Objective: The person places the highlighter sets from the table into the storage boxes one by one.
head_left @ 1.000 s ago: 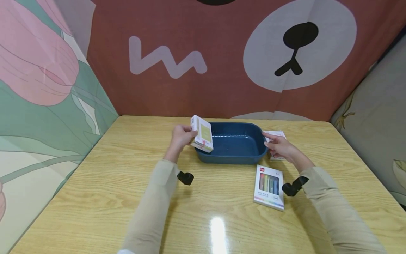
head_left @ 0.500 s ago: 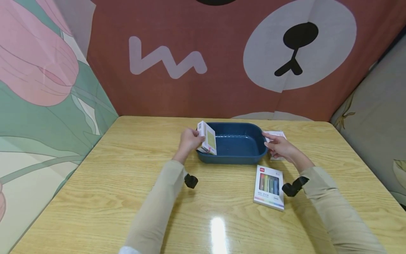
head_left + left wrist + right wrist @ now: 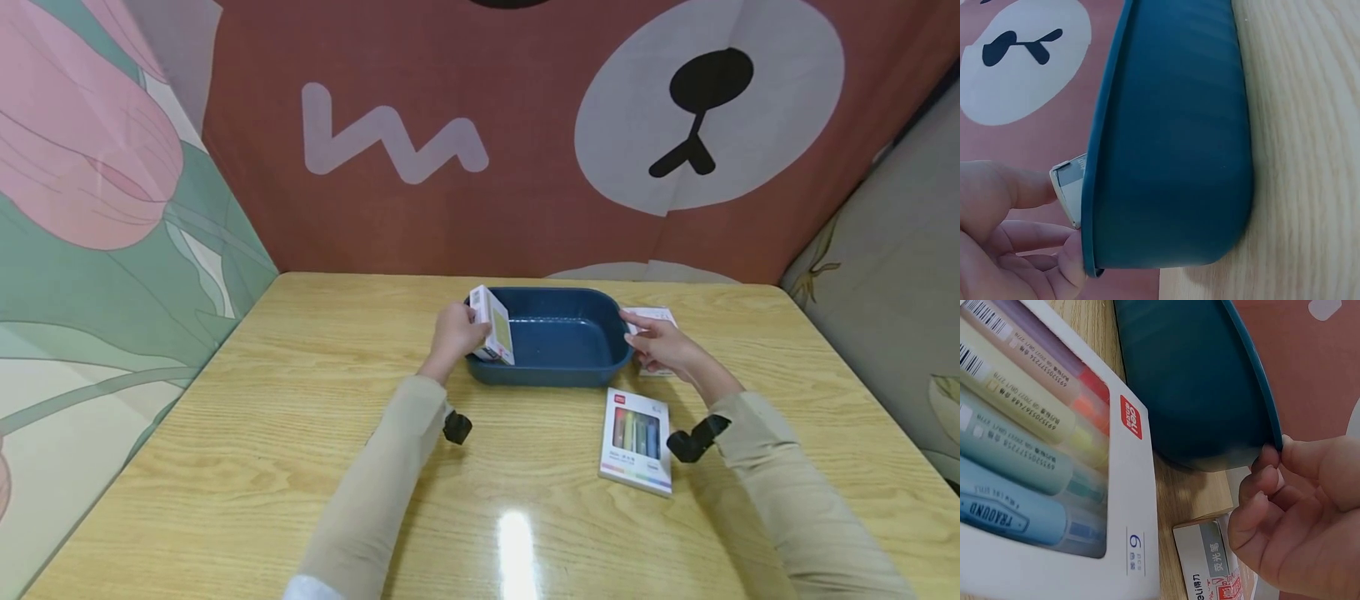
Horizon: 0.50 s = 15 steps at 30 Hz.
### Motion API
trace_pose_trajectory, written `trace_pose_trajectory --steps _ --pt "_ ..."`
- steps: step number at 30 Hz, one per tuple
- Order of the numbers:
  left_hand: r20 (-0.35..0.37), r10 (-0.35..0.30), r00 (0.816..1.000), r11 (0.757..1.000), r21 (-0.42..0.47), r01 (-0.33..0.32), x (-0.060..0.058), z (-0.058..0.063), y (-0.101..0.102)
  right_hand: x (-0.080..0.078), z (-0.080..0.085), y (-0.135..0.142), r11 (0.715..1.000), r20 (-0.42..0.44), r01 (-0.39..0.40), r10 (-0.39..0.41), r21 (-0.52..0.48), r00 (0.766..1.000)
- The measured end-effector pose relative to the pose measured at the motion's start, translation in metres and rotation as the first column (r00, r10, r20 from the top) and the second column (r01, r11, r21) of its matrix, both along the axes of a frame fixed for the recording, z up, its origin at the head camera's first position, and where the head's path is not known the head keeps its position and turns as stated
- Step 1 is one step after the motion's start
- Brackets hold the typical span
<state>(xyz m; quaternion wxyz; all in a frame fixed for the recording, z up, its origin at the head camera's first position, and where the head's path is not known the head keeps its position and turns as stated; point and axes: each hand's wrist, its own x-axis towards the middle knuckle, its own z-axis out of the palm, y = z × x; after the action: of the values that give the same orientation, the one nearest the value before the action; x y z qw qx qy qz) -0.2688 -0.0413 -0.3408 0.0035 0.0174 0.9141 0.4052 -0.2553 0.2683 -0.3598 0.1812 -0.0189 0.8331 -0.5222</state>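
Note:
My left hand (image 3: 453, 335) grips a small white carton with a yellow-green panel (image 3: 495, 329) by its left side. The carton stands tilted inside the left end of the dark blue plastic basin (image 3: 547, 377). In the left wrist view only a corner of the carton (image 3: 1070, 190) shows above the basin rim, with the fingers right at that rim. At the basin's right end, my right hand (image 3: 671, 346) pinches the rim between thumb and fingers, as the right wrist view shows. A second white carton (image 3: 1200, 562) marked as highlighters lies below this hand, partly hidden by it.
A flat white pack of highlighters (image 3: 636, 442) with a clear window lies on the wooden table (image 3: 247, 450), in front of the basin's right end. Behind the table rises a fabric backdrop (image 3: 525, 225) with a printed bear face.
My left hand has moved right and slightly down, bringing the carton from over the basin's left rim to inside that end. My right hand keeps its hold on the rim.

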Motion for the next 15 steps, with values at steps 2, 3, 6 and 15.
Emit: trace_pose_trajectory --steps 2,3,6,15 --pt "-0.017 -0.012 1.000 0.999 -0.046 0.011 -0.0001 0.0004 0.0010 -0.0002 0.0001 0.0002 1.000 -0.001 0.002 -0.002 0.003 1.000" --pt "-0.028 -0.017 0.999 0.998 -0.068 0.015 -0.0002 0.0007 0.0015 -0.0002 0.0002 0.0002 1.000 -0.002 0.001 -0.001 0.003 1.000" --pt "-0.051 -0.020 0.998 0.992 -0.125 0.014 -0.0003 0.0011 0.0031 -0.0004 0.0002 0.0006 1.000 -0.002 -0.001 0.001 0.006 1.000" --pt "-0.031 -0.026 0.999 0.986 -0.164 0.021 -0.0022 0.0004 0.0044 -0.0006 -0.0002 0.0004 1.000 0.005 -0.002 0.002 0.011 1.000"
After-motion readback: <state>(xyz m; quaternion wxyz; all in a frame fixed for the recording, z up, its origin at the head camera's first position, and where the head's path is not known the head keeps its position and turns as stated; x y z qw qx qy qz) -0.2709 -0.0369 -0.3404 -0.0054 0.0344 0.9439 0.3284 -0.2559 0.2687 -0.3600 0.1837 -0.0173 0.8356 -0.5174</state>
